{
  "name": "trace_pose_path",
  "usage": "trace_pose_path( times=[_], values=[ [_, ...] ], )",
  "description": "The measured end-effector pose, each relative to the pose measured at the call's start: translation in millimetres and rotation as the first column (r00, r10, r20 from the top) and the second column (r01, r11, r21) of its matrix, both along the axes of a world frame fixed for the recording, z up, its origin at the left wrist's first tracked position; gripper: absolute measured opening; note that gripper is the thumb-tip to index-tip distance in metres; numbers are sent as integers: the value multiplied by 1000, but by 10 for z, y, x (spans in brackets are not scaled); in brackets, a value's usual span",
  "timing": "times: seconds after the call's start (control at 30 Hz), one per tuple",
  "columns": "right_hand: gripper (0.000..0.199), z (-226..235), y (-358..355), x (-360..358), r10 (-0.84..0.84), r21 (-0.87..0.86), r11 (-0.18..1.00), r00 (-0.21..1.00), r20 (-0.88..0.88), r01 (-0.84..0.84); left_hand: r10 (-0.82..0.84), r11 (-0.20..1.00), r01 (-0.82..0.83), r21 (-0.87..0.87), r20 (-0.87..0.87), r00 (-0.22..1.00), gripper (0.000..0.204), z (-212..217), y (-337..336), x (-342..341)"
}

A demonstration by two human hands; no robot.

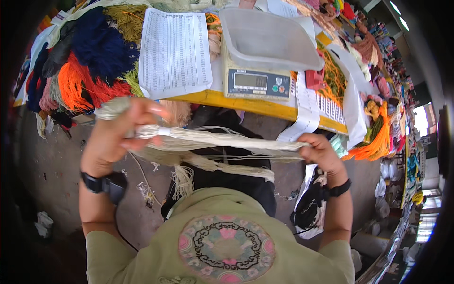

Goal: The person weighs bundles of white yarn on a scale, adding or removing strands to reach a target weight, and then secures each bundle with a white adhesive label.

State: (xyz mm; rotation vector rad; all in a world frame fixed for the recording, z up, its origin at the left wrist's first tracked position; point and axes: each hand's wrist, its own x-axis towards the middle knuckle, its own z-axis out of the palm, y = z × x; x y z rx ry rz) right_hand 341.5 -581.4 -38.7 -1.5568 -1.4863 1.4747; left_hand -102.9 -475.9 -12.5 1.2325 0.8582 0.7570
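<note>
A hank of cream yarn (pixel 227 138) stretches sideways between my two hands, in front of the table's near edge. My left hand (pixel 124 127) grips one end; a pale bunch of the yarn bulges over its back, and a small white band sits round the hank beside the fingers. My right hand (pixel 318 150) is closed round the other end. Loose strands sag below the taut part. More cream yarn (pixel 183 182) with a frayed end lies across my dark-clad lap.
On the yellow-edged table (pixel 203 97) stands a digital scale (pixel 257 84) with a translucent plastic tub (pixel 272 40). A printed sheet (pixel 175 52) lies left of it, a red stapler-like object (pixel 314 78) right. Navy yarn (pixel 101 42) and orange yarn (pixel 73 83) heap at the left. Scraps litter the floor.
</note>
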Motion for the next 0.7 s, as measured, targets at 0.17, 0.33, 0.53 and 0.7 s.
trace_pose_path(
  times=[0.17,0.33,0.53,0.7],
  values=[
    [28,-300,-396,749,-117,-206,970,991,64,128,166,980,-196,-46,-364,916,41,-63,155,-1011],
    [27,-690,-694,756,159,-335,942,923,351,-35,350,935,-332,126,-481,804,45,-191,121,-1320],
    [39,-235,76,-701,135,454,811,874,468,-368,64,966,-121,230,241,968,114,-76,173,-289],
    [43,310,488,-2063,154,611,784,988,-15,-113,-94,972,40,232,228,969,141,305,26,454]
  ],
)
